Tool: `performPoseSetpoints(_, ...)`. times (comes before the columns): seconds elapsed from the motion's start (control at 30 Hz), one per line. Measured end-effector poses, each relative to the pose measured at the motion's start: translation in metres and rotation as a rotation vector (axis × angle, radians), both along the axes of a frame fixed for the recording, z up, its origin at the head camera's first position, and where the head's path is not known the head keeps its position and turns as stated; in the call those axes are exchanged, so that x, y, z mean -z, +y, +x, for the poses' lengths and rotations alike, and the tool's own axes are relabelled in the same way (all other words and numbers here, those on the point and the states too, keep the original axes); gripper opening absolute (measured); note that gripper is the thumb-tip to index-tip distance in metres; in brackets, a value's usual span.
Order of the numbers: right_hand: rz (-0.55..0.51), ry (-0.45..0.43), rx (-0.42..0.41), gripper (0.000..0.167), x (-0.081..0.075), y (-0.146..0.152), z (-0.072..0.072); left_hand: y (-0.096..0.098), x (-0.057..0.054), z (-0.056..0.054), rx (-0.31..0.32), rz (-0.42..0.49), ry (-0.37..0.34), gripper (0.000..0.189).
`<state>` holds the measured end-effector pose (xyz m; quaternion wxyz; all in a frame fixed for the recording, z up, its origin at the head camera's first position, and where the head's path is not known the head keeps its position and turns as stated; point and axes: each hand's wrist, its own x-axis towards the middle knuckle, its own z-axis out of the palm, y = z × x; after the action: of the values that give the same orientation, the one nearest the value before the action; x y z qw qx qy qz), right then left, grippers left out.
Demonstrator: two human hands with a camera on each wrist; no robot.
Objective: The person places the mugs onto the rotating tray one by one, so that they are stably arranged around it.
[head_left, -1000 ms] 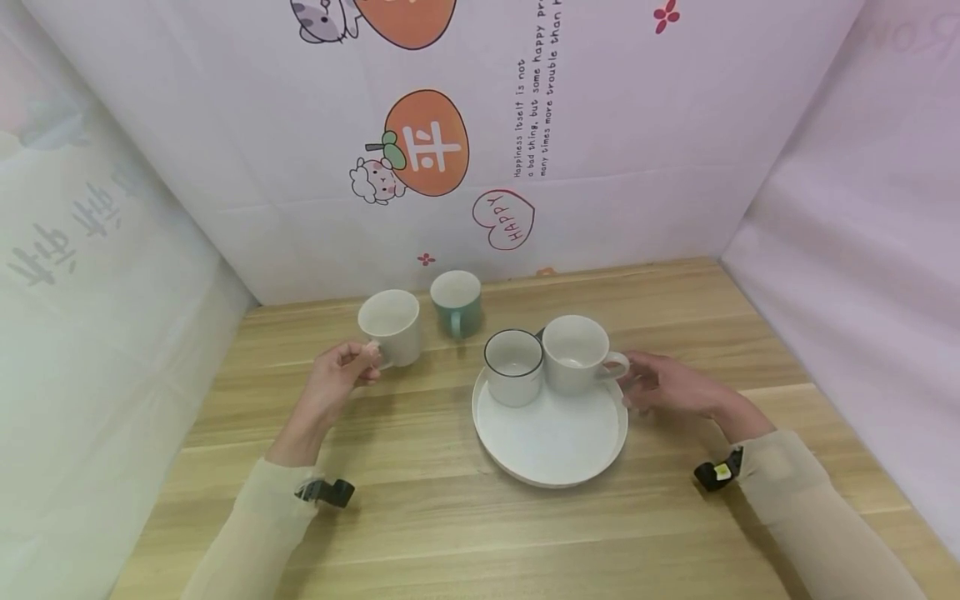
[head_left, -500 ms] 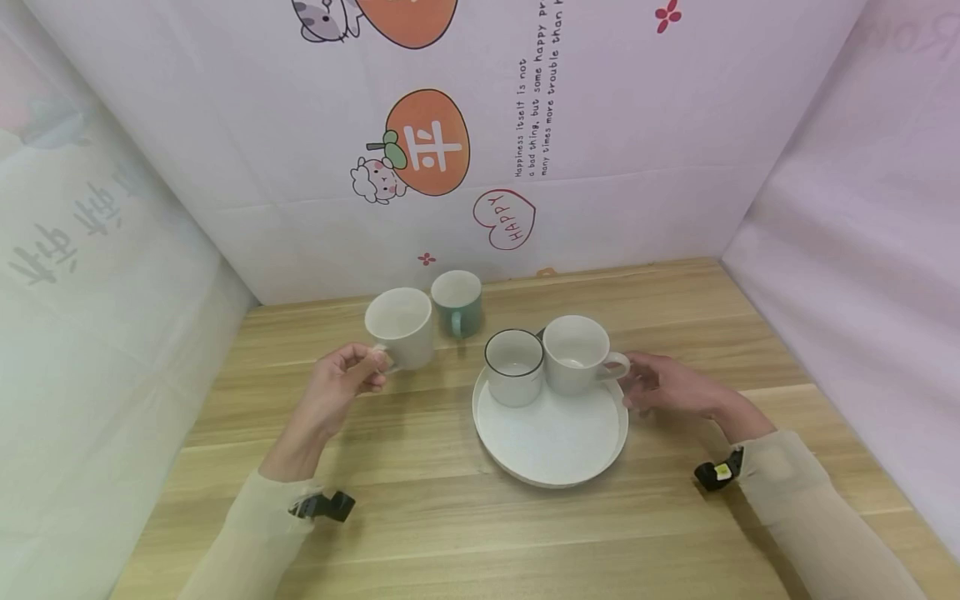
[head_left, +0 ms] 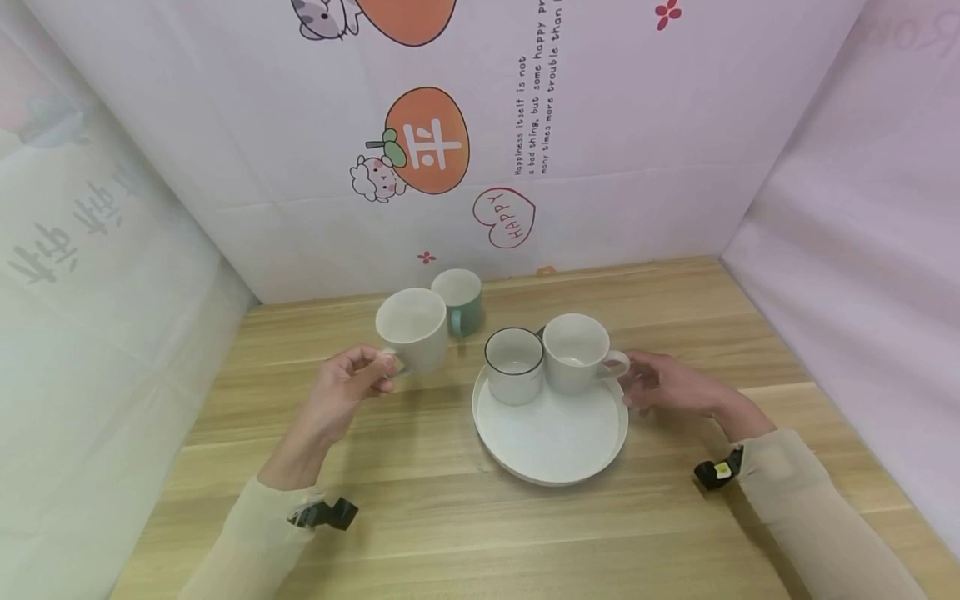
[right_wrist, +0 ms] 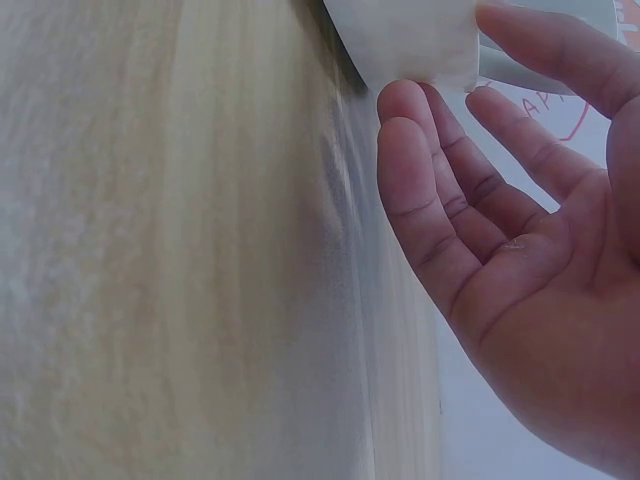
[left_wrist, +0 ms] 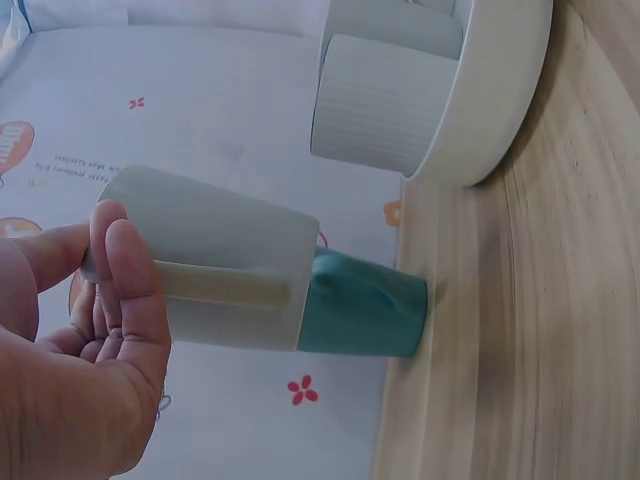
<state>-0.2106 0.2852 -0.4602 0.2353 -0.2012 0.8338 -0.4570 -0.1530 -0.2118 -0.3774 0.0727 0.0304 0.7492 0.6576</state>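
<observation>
My left hand (head_left: pixel 341 387) pinches the handle of a white mug (head_left: pixel 422 346) between thumb and fingers. In the left wrist view this mug (left_wrist: pixel 220 225) is raised off the table and overlaps a teal mug (left_wrist: pixel 365 310) standing behind it. At the right side of a round white tray (head_left: pixel 551 446), my right hand (head_left: pixel 667 385) holds the edge. The right wrist view has the thumb at the tray's rim (right_wrist: pixel 415 40) and fingertips against its outer wall. On the tray stand a white mug with a dark rim (head_left: pixel 514 379) and a plain white mug (head_left: pixel 573 362), its handle toward my right hand.
The wooden table (head_left: pixel 420 517) has white printed cloth (head_left: pixel 637 150) hung along its back and both sides. The teal mug (head_left: pixel 465 317) stands near the back edge. A small dark piece (head_left: pixel 541 332) shows behind the tray's mugs.
My left hand has lifted the white mug and moved it to the right, so it now overlaps the teal mug in the head view. My right hand stays at the tray.
</observation>
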Motion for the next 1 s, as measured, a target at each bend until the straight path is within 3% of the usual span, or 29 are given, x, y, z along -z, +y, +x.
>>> performPoseSetpoints(0.7, 0.017, -0.015, 0.012, 0.066, -0.001, 0.0, -0.001, 0.028, -0.021, 0.022, 0.079, 0.03, 0.021, 0.009)
performPoseSetpoints(1.0, 0.01, -0.02, 0.015, 0.064, -0.001, -0.001, -0.001, 0.039, -0.023, 0.027, 0.123, 0.025, 0.027, 0.012)
